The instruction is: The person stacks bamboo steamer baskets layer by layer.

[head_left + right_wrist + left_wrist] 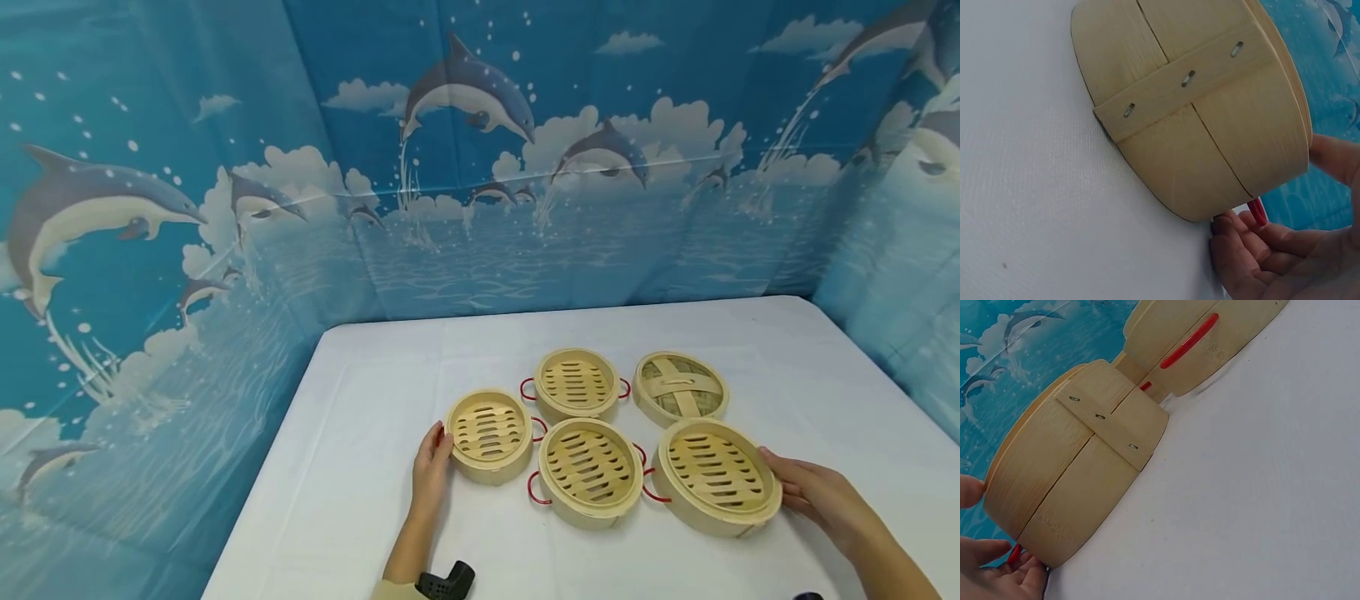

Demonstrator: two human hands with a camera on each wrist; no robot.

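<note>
My left hand (pixel 431 477) holds the left side of a small round bamboo steamer basket (pixel 487 472) with a slatted floor. In the left wrist view, its thumb is at the rim and its curled fingers are by a red handle (pixel 1015 554). At the front right, my right hand (pixel 823 502) grips the right side of another bamboo steamer basket (pixel 708 520). The right wrist view shows the thumb near that basket's rim and fingers curled low by its red handle (pixel 1257 212). Both baskets are upright.
Between the held baskets stands a third bamboo steamer basket (pixel 588 518), its red handle close to the right one. Behind are another slatted basket (pixel 576 413) and a round piece with a woven lid top (pixel 681 387). Dolphin-print curtains (pixel 480 250) border the white table (pixel 375 375).
</note>
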